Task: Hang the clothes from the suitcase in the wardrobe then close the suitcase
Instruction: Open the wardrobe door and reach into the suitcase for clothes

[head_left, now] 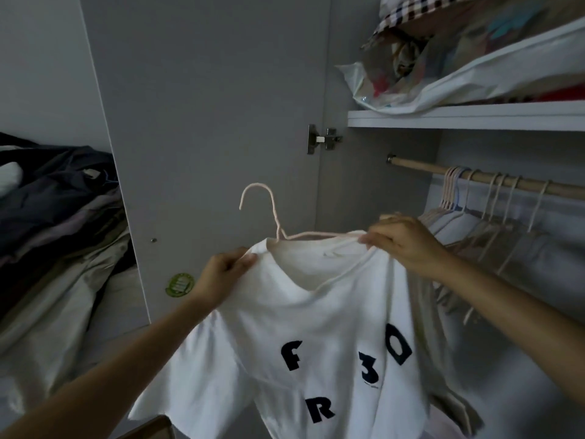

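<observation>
1. One open wardrobe point(373, 191) is filling the right half of the view, its grey door point(205, 122) swung out to the left.
2. One white T-shirt point(300, 343) printed with dark letters is hanging in front of the wardrobe, held up at chest height between both hands.
3. A heap of dark and pale clothes point(57, 223) is lying at the far left, beyond the door.
4. A shelf point(459, 117) near the top of the wardrobe is carrying plastic bags point(411, 80) stuffed with fabric.
5. A wooden rail point(443, 171) is running below the shelf, with several garments already hanging from pale hangers point(452, 191).
6. The right hand point(405, 242) is pinching the shirt's right shoulder together with the hanger's arm, grip closed.
7. The left hand point(224, 270) is gripping the collar edge at the shirt's left shoulder, fingers closed on the cloth.
8. A thin pink hanger point(272, 213) is sitting partly inside the neck opening, its hook standing upright above the collar and not on the rail.
</observation>
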